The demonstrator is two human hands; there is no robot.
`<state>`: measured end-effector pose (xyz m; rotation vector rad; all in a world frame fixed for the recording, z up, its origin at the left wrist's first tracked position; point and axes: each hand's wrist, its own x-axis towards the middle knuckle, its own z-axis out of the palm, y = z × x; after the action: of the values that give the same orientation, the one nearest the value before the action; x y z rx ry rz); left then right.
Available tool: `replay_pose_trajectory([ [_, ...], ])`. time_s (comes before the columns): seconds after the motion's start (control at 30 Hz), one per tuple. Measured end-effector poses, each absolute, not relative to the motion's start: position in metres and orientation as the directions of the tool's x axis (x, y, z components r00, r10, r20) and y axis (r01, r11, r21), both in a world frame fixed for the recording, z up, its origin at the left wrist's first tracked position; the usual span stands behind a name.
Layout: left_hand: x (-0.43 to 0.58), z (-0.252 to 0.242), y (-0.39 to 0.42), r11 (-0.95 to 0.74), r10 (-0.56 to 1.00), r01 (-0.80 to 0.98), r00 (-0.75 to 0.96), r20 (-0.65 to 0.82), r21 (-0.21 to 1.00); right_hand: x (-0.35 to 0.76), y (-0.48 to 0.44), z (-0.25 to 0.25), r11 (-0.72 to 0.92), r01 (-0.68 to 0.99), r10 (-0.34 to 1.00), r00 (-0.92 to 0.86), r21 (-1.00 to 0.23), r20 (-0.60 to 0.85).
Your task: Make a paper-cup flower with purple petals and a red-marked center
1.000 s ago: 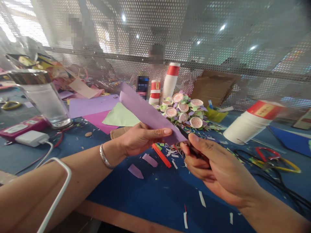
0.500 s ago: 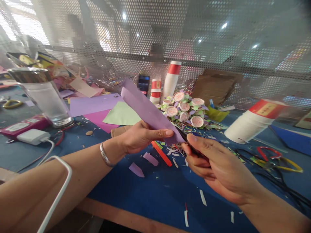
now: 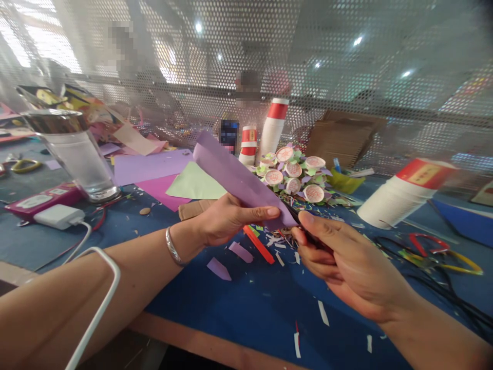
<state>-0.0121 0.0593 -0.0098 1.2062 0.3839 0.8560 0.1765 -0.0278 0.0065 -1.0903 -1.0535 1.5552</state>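
My left hand [image 3: 234,218] pinches a folded strip of purple paper [image 3: 241,177], thumb on top, the strip slanting from upper left down to the right. Wrapped round dark-handled scissors [image 3: 316,241] is my right hand [image 3: 342,252]; the blades, partly hidden, meet the lower right end of the paper. Below my left hand, two small purple cut pieces [image 3: 241,252] lie on the blue table [image 3: 231,313], beside an orange-red pen-like stick [image 3: 260,245].
Decorated paper rounds [image 3: 293,169] cluster behind my hands. Stacked paper cups [image 3: 404,192] lean at right, near red and yellow scissor handles [image 3: 427,242] and black cables. At left are a glass of water [image 3: 79,159], a power strip [image 3: 44,199] and coloured sheets [image 3: 154,167].
The whole view has shifted slightly, so most things appear a little further right. Both hands keep their grips, and the purple paper sits at nearly the same slant between them.
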Motion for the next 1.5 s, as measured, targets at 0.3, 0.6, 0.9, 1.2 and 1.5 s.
replay_pose_trajectory([
  [0.3, -0.008, -0.011, 0.059, 0.121, 0.759, -0.372, 0.632, 0.156, 0.92, 0.177, -0.028, 0.007, -0.225, -0.205, 0.97, -0.14, -0.953, -0.199],
  [0.6, -0.006, -0.012, 0.059, 0.127, 0.772, -0.38, 0.618, 0.15, 0.916, 0.176, -0.028, 0.01, -0.221, -0.204, 0.973, -0.11, -0.954, -0.202],
  [0.9, -0.007, -0.009, 0.062, 0.229, 0.874, -0.444, 0.485, 0.017, 0.866, 0.188, -0.024, 0.01, 0.001, 0.029, 1.0, 0.02, -1.0, 0.001],
  [1.2, -0.004, -0.01, 0.051, 0.361, 0.703, -0.328, 0.711, -0.024, 0.873, 0.185, -0.021, 0.001, 0.153, 0.275, 0.984, 0.042, -0.949, 0.171],
  [1.5, -0.024, 0.01, 0.063, 0.257, 0.815, -0.254, 0.576, -0.068, 0.933, 0.179, -0.021, 0.004, 0.219, 0.323, 0.973, -0.002, -0.921, 0.23],
])
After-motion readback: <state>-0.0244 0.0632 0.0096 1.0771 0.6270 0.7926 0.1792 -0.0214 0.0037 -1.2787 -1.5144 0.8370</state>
